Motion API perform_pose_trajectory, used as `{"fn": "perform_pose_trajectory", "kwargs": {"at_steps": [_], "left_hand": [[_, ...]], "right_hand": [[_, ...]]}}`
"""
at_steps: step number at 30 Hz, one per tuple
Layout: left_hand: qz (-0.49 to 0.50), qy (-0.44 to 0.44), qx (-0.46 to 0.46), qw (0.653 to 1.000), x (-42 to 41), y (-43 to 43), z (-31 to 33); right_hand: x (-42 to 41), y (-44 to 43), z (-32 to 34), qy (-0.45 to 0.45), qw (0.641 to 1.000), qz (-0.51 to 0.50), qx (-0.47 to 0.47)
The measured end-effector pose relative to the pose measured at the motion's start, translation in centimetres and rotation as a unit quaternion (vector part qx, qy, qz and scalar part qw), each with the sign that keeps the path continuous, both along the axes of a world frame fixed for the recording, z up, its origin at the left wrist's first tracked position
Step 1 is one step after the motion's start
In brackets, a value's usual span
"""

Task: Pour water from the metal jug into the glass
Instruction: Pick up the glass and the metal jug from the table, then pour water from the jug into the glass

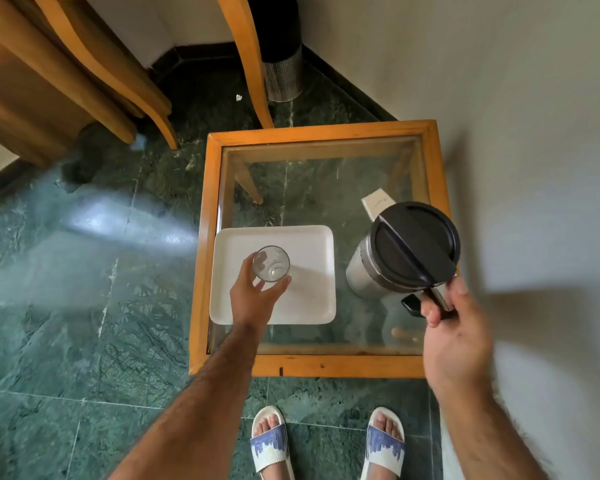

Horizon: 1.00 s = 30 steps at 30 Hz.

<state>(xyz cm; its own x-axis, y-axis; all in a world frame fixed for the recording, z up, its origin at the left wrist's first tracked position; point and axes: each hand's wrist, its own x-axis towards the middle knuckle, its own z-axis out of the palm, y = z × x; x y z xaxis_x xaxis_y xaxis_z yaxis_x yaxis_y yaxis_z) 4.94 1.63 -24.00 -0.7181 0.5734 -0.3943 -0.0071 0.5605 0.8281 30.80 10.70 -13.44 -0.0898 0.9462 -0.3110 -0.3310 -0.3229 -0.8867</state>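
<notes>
- Metal jug [392, 258], black lid on, is on the right of the glass-topped bench [201, 237]; our right hand [454, 327] has its grip closed on the handle, ready to tilt it.
- Our left hand [253, 292] curls its grip around the empty glass [271, 264], steadying it upright on the white tray [312, 271].
- A small white card [376, 204] lies behind the jug; nothing stands between jug and glass.

The round metal jug [364, 271] has a brushed steel body under a matt black plastic lid [413, 245]. The clear, smooth drinking glass [271, 263] stands on a glossy white square tray [312, 271]. The low table [305, 366] pairs a varnished orange wood frame with a transparent glass top, over polished green marble floor tiles [84, 271].
</notes>
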Motion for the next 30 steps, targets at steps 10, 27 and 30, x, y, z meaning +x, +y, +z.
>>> {"fn": "perform_pose_trajectory", "kwargs": {"at_steps": [10,27,30], "left_hand": [[-0.08,-0.017,0.107,0.991,-0.5,-0.6,10.6],[-0.18,0.12,0.211,0.953,1.0,0.3,40.3],[-0.172,0.141,0.22,0.95,1.1,-0.1,43.9]], "right_hand": [[3.3,2.9,8.3,-0.046,0.997,0.069,0.001],[-1.1,7.1,39.7,-0.122,0.951,0.222,0.179],[-2.0,7.1,44.0,-0.159,0.929,0.262,0.206]]}}
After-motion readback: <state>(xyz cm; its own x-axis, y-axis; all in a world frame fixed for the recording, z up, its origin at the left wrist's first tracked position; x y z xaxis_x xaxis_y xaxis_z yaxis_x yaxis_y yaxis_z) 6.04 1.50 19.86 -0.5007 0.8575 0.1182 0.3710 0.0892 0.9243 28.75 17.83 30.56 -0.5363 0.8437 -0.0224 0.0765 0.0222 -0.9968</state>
